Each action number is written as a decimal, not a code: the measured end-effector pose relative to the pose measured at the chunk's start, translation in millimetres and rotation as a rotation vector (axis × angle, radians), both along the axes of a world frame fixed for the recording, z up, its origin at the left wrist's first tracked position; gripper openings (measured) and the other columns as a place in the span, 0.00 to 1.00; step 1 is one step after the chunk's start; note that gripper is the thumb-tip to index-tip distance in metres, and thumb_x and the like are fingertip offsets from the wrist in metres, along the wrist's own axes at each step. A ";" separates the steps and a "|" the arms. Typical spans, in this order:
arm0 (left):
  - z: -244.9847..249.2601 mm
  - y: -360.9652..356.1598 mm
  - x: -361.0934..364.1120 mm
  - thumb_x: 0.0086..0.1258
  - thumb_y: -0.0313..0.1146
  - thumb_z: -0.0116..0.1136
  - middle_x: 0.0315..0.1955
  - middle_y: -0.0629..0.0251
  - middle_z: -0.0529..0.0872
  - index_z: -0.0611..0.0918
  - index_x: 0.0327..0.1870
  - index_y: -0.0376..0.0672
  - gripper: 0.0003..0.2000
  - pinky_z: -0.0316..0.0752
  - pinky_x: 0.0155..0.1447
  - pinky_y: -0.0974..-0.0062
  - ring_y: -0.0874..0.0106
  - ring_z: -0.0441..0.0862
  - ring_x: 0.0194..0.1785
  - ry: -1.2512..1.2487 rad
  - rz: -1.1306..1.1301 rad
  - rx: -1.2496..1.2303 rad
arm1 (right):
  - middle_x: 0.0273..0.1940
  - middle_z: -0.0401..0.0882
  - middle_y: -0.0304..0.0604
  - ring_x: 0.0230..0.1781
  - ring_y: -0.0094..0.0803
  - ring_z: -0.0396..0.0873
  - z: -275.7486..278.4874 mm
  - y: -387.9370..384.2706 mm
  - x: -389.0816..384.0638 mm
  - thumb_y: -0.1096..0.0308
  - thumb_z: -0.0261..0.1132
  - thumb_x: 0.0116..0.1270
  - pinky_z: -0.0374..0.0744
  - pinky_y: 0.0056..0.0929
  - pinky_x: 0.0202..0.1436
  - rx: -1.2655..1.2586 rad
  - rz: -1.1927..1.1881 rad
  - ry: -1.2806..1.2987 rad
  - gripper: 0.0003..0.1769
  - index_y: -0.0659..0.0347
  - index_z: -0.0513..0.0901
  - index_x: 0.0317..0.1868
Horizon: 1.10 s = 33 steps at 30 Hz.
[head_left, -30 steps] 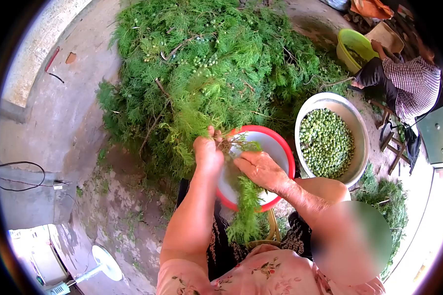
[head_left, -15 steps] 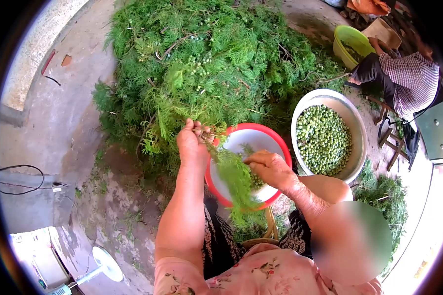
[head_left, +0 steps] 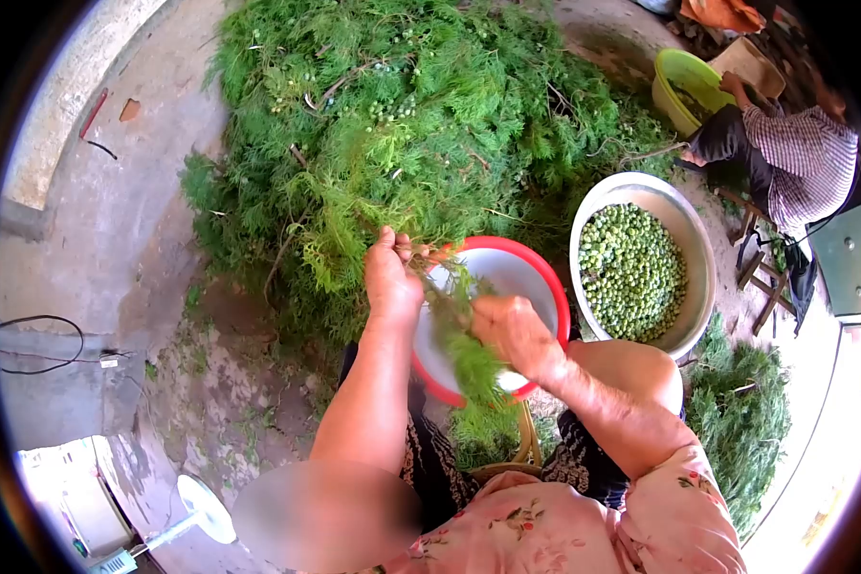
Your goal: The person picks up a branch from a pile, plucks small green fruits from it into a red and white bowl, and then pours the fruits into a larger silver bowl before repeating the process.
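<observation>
A leafy pile (head_left: 430, 124) spreads behind a metal basin (head_left: 701, 268) and a smaller, red-rimmed bowl (head_left: 559, 295). A sprig (head_left: 476, 368) hangs across the bowl, clamped in the left hand (head_left: 394, 279). The right hand (head_left: 515, 331), apart, curls at its leaves, grip unclear. Green berries (head_left: 631, 273) lie in the basin.

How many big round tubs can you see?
3: the red-rimmed tub in the middle, the silvery tub right of it, and the yellow-green tub beside the other person. More may be hidden.

Sprig (head_left: 478, 368) over basin (head_left: 521, 275), branch pile (head_left: 430, 124) right behind tbh
Bowl (head_left: 696, 258) w/ berries (head_left: 631, 273) in it just R of basin, co-worker (head_left: 808, 167) far R w/ tub (head_left: 668, 96) in front, fan (head_left: 206, 512) way off L
</observation>
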<state>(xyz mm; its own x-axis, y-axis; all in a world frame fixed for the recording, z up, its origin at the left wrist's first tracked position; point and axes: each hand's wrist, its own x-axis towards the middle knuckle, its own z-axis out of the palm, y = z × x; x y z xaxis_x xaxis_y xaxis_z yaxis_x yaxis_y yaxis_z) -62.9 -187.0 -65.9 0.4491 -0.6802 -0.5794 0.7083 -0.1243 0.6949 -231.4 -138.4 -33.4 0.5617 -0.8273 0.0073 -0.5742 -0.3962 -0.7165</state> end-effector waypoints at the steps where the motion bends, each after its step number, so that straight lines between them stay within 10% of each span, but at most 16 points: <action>1: -1.2 1.1 0.2 0.69 0.37 0.48 0.15 0.71 0.67 0.71 0.28 0.43 0.10 0.69 0.29 0.66 0.69 0.70 0.21 0.013 -0.004 0.000 | 0.23 0.74 0.43 0.24 0.39 0.78 -1.5 8.3 -1.4 0.66 0.59 0.56 0.76 0.34 0.29 -0.131 0.055 0.036 0.09 0.61 0.76 0.23; 5: -3.9 0.0 -7.1 0.69 0.38 0.49 0.13 0.72 0.66 0.71 0.27 0.44 0.11 0.68 0.27 0.64 0.69 0.71 0.21 0.121 -0.015 0.035 | 0.19 0.71 0.55 0.24 0.51 0.74 28.4 13.5 -9.3 0.72 0.59 0.61 0.72 0.38 0.27 0.001 0.015 -0.069 0.05 0.64 0.73 0.29; 21: -9.2 -0.3 21.4 0.71 0.36 0.41 0.18 0.70 0.70 0.68 0.31 0.45 0.08 0.67 0.29 0.72 0.71 0.70 0.22 0.171 0.199 -0.045 | 0.18 0.65 0.50 0.18 0.50 0.68 104.4 33.2 -46.6 0.78 0.57 0.59 0.64 0.39 0.20 -0.027 0.154 -0.127 0.08 0.65 0.68 0.24; 30: 10.7 28.9 19.6 0.73 0.38 0.42 0.21 0.71 0.73 0.73 0.32 0.43 0.11 0.69 0.34 0.68 0.70 0.73 0.29 0.084 0.052 -0.147 | 0.38 0.77 0.49 0.42 0.48 0.76 -13.5 23.1 -48.5 0.76 0.61 0.53 0.75 0.36 0.46 -0.147 0.054 -0.037 0.16 0.66 0.78 0.44; 33: 3.5 43.2 19.9 0.73 0.37 0.43 0.22 0.69 0.74 0.75 0.33 0.40 0.12 0.70 0.35 0.70 0.70 0.74 0.28 0.039 0.025 -0.195 | 0.38 0.76 0.50 0.41 0.49 0.76 -6.1 18.7 -53.6 0.72 0.59 0.56 0.76 0.38 0.44 0.346 0.019 -0.372 0.12 0.62 0.78 0.42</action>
